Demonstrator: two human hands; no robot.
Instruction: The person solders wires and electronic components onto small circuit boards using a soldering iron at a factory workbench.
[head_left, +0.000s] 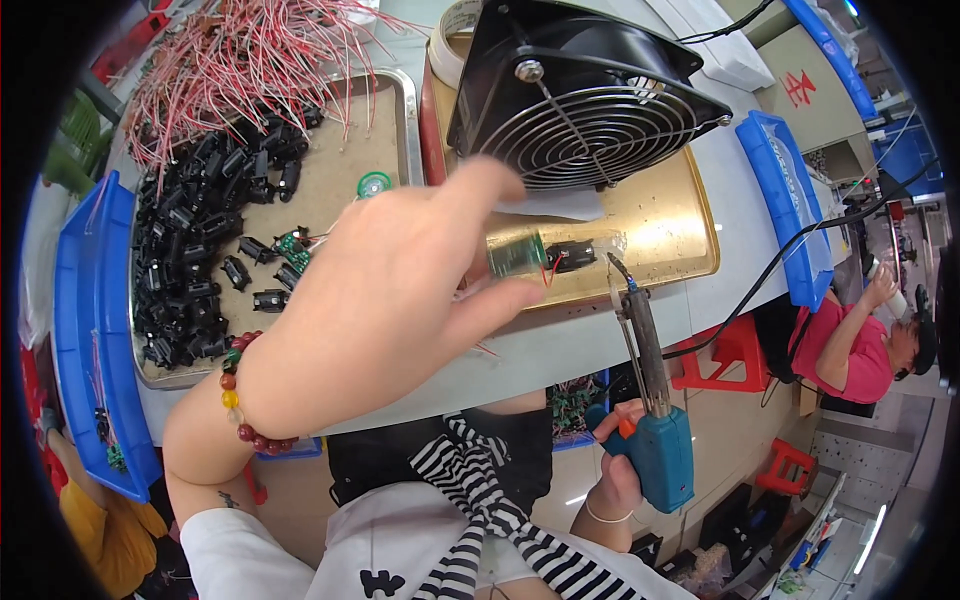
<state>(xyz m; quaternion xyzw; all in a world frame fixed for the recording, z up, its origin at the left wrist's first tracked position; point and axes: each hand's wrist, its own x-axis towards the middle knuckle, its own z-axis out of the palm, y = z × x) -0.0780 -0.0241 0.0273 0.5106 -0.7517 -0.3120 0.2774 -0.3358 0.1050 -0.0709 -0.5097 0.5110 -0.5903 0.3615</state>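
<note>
My right grip (612,468) holds the soldering gun (668,460); my left grip (400,265) is wide about the green part (520,256) at the gold tray (675,235), contact unclear. Metal tray (352,135): black parts (195,245), wires (260,50).

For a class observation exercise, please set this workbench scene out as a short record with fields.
Left hand: blurred, at a green part; grip unclear
Right hand: holds a teal soldering gun
Gun tip: near a black part beside the green part
Fan: black, round grille, at the gold tray
Metal tray: many black pieces; red and white wires at its far end
</note>
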